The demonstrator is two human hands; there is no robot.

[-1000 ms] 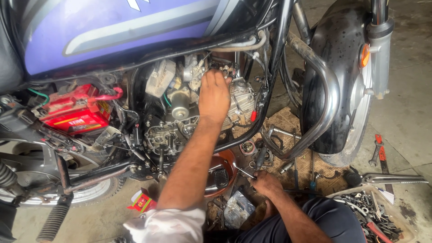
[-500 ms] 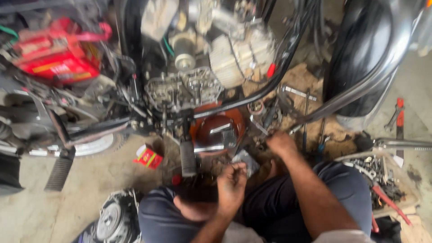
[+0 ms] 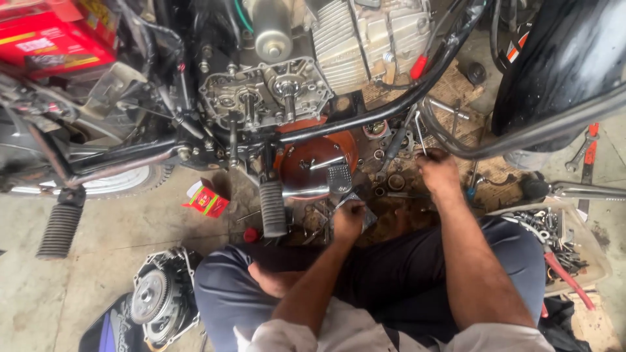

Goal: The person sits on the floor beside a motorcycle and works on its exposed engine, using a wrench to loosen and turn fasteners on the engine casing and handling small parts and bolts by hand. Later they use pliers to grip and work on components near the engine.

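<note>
Left hand [image 3: 347,218]: fingers curled on small grey part [image 3: 365,214], floor beneath engine [image 3: 274,98].
Right hand [image 3: 438,171]: pinching thin key [image 3: 420,133].
Risk: loose washers [image 3: 395,182] scatter if nudged.

The concrete floor [image 3: 98,228] carries everything. Left of the left hand [image 3: 347,218], a small red and yellow box [image 3: 206,200] lies flat on it, and a small red cap [image 3: 250,234] sits between that box and the hand. Nearer the person, below and left of the left hand, an engine cover with a toothed wheel [image 3: 160,303] rests on the floor. Around the right hand [image 3: 438,171], rings and small metal parts [image 3: 394,181] lie scattered on brown cardboard [image 3: 456,98]. Right of it stands a tray of tools [image 3: 574,257].
</note>
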